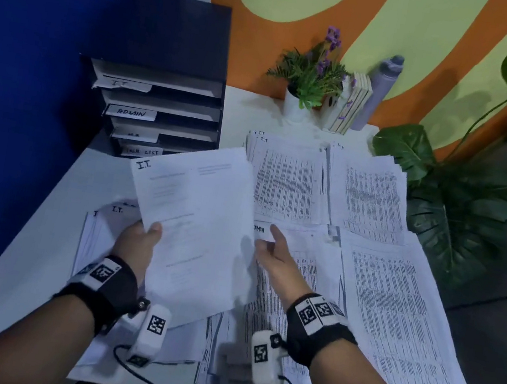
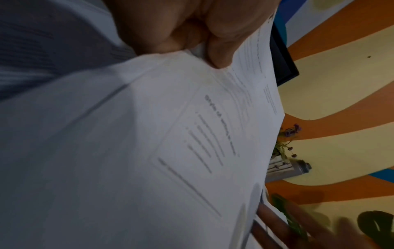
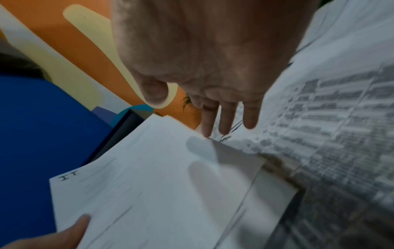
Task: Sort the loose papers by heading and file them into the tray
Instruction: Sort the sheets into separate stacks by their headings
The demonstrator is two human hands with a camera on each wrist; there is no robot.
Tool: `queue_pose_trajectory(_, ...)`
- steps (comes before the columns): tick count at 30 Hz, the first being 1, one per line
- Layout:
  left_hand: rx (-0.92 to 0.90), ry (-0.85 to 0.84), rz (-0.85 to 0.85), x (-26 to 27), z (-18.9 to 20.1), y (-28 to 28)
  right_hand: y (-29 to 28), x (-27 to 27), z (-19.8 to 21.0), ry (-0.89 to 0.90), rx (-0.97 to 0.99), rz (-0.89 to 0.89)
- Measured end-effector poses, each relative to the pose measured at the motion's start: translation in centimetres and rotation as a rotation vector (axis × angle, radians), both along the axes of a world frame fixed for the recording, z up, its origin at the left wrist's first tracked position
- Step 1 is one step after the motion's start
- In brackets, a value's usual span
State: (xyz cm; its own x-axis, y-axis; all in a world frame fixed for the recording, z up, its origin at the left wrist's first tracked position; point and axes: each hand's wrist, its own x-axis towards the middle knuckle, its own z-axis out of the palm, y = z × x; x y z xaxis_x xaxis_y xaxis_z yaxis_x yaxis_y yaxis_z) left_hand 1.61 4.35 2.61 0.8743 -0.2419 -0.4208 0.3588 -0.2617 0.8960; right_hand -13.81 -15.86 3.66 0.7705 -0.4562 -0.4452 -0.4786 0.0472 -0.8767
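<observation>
My left hand (image 1: 143,234) pinches the left edge of a white sheet headed "I.T." (image 1: 199,216), thumb on top, and holds it lifted and tilted above the table; the same sheet (image 2: 149,151) fills the left wrist view. My right hand (image 1: 273,247) hovers open just off the sheet's right edge, its fingers (image 3: 226,118) straight and holding nothing. A dark tiered tray (image 1: 166,103) with labels "IT" and "ADMIN" stands at the back left. Sorted piles lie beyond: an "IT" pile (image 1: 283,180), an "ADMIN" pile (image 1: 300,264) and another "I.T." pile (image 1: 98,228) under the left hand.
More printed stacks (image 1: 392,311) cover the white table's (image 1: 22,256) right half. A potted purple flower (image 1: 312,75), books (image 1: 354,105) and a grey bottle (image 1: 382,89) stand at the back wall. Large green leaves (image 1: 451,205) overhang the right edge.
</observation>
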Motion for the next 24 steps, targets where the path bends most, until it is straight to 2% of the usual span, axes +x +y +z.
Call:
queue_pose_trajectory(5,-0.162,0.044,0.083,-0.2,0.7,-0.1,0.1,1.5,-1.4,0.001,0.045,-0.072)
queue_pose_trajectory(9,-0.214,0.089,0.025,0.0,0.5,0.1,-1.1,2.2,-2.0,-0.023,0.169,-0.066)
queue_pose_trajectory(12,-0.266,0.142,-0.012,-0.1,0.7,-0.1,-2.0,3.1,-2.0,-0.019,0.006,-0.150)
queue_pose_trajectory(14,-0.106,0.042,-0.125,0.1,0.2,0.1,-3.9,3.8,-2.2,0.026,-0.100,-0.319)
queue_pose_trajectory(17,0.323,-0.168,-0.303,0.4,-1.7,1.5,-8.1,4.6,-2.3,0.103,-0.267,-0.545)
queue_pose_trajectory(20,0.646,-0.265,-0.376,0.2,-3.3,3.0,-11.5,5.8,-2.5,0.196,-0.427,-0.567)
queue_pose_trajectory(22,0.841,-0.257,-0.406,0.1,-4.3,4.3,-13.2,6.9,-2.6,0.260,-0.479,-0.531)
queue_pose_trajectory(24,0.947,-0.218,-0.413,-0.2,-4.9,5.6,-14.7,8.1,-2.8,0.316,-0.526,-0.502)
